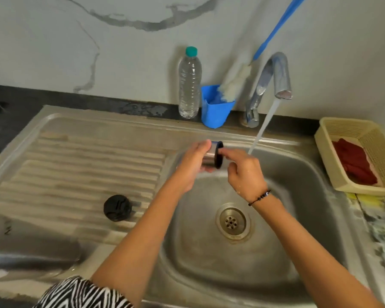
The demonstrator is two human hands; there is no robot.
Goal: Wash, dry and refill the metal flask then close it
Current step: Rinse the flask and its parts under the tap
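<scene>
while the left hand point(192, 165) grips it, the flask point(212, 154) lies sideways, mouth rightward.

Single head-worn wide-angle view, aimed forward and steeply down over a steel sink point(320, 196) from the near counter edge. Close range: both forearms enter from the bottom edge and reach toward frame centre, with the left hand point(192, 165) and right hand point(245, 172) meeting just above the basin. Basin occupying centre-right, ribbed draining board point(76, 170) centre-left. Upper third filled by the marbled wall point(120, 52) behind the tap point(273, 85). Right edge cutting through a cream basket point(365, 134). Straight lines bowed toward the frame borders by lens distortion. No second view; no shared coverage to report.
</scene>
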